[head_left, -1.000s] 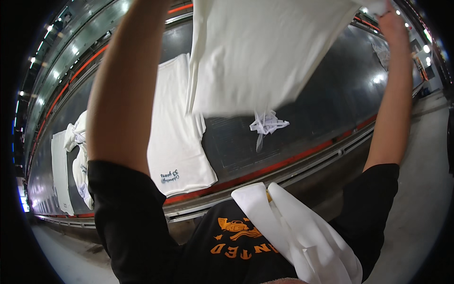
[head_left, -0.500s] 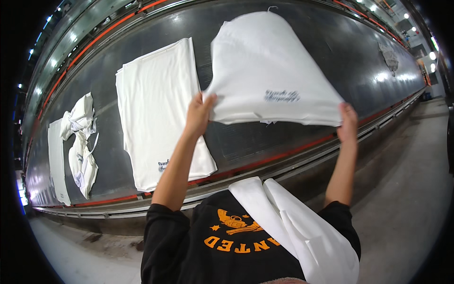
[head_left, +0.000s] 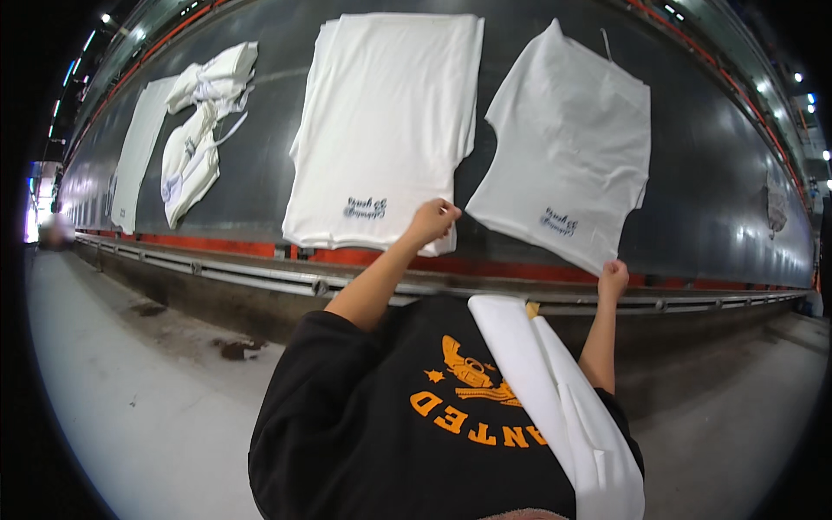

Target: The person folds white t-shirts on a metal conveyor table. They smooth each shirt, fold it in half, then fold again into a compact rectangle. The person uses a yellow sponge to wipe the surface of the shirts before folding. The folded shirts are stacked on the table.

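Observation:
A white fabric panel with a small dark print near its lower edge lies on the dark table, slightly rumpled and skewed. My right hand pinches its lower right corner. My left hand has its fingers closed together just beside the panel's lower left corner. A narrow gap seems to part the fingertips from that corner, and nothing shows in them. Left of it lies a neat stack of white fabric panels with the same kind of print, its lower right corner partly behind my left hand.
Bunched white fabric pieces tied with strips lie farther left, beside another flat white panel. A crumpled greyish cloth is at the far right. A metal rail runs along the table's near edge. Folded white fabric hangs over my chest.
The white panel, stretched between both hands before, now lies down on the table. My left hand appears to have let go of its corner. The view has shifted, bringing the stack toward the middle.

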`<action>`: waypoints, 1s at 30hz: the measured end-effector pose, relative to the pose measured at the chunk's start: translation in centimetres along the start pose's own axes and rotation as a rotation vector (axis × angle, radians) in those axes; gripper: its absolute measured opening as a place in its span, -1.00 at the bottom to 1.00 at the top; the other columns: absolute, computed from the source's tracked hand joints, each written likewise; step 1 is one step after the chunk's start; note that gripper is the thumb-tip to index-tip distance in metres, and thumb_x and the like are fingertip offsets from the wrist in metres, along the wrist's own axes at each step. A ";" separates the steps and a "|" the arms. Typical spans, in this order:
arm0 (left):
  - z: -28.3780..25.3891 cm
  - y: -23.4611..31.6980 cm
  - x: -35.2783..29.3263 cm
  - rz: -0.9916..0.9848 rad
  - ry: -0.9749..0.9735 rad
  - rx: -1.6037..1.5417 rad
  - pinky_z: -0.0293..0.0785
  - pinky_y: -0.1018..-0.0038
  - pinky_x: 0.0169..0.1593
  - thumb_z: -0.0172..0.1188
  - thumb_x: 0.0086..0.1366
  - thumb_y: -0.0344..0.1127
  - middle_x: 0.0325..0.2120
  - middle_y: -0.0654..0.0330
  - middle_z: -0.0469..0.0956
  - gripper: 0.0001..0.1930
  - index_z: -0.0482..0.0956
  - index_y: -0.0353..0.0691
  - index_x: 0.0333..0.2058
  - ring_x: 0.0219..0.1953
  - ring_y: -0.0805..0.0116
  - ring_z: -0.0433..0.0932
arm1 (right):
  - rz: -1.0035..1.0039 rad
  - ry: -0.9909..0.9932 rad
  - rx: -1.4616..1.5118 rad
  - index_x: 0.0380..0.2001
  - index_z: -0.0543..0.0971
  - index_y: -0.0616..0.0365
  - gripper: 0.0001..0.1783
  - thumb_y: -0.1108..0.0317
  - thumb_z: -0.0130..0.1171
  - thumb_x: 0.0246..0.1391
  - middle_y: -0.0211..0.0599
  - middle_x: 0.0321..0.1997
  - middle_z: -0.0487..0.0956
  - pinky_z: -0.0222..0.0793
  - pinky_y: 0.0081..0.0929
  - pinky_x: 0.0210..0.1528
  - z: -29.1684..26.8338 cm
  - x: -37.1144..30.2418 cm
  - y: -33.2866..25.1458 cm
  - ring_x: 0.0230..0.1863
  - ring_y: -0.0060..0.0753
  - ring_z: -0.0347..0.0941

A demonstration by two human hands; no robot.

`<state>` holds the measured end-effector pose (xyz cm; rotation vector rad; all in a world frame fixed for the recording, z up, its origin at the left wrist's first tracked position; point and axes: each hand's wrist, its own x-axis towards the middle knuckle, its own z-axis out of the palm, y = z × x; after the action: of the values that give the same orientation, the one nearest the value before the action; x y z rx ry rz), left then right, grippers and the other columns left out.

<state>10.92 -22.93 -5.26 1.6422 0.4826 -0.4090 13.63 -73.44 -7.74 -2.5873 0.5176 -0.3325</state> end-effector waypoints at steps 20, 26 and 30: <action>-29.7 -15.2 -12.4 -0.015 0.753 -0.309 0.41 0.63 -0.42 0.21 0.40 -0.13 -0.39 0.32 0.49 -0.70 0.55 -0.28 -0.13 -0.44 0.59 0.43 | 0.054 -0.666 0.470 -0.17 0.59 0.31 -0.67 0.25 0.28 0.13 -0.19 -0.33 0.67 0.50 -0.44 -0.25 13.1 -22.8 -28.1 -0.34 -0.43 0.62; -32.5 -16.7 -11.8 0.027 0.771 -0.081 0.42 0.64 -0.41 0.23 0.38 -0.12 -0.34 0.31 0.56 -0.68 0.58 -0.27 -0.10 -0.38 0.61 0.47 | 0.223 -0.613 0.447 -0.25 0.62 0.28 -0.72 0.26 0.30 0.12 -0.22 -0.41 0.66 0.48 -0.52 -0.48 14.1 -24.8 -28.7 -0.53 -0.51 0.58; -33.6 -17.3 -12.4 -0.004 0.732 -0.029 0.46 0.60 -0.38 0.26 0.35 -0.14 -0.28 0.28 0.60 -0.67 0.59 -0.29 -0.08 -0.33 0.59 0.51 | 0.294 -0.630 0.501 -0.32 0.59 0.29 -0.82 0.36 0.20 0.18 -0.33 -0.46 0.59 0.46 -0.60 -0.53 12.7 -25.7 -29.6 -0.52 -0.57 0.52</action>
<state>-9.16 11.19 -9.09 1.7342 1.0256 0.2193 3.45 -33.46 -7.50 -1.9443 0.4897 0.3984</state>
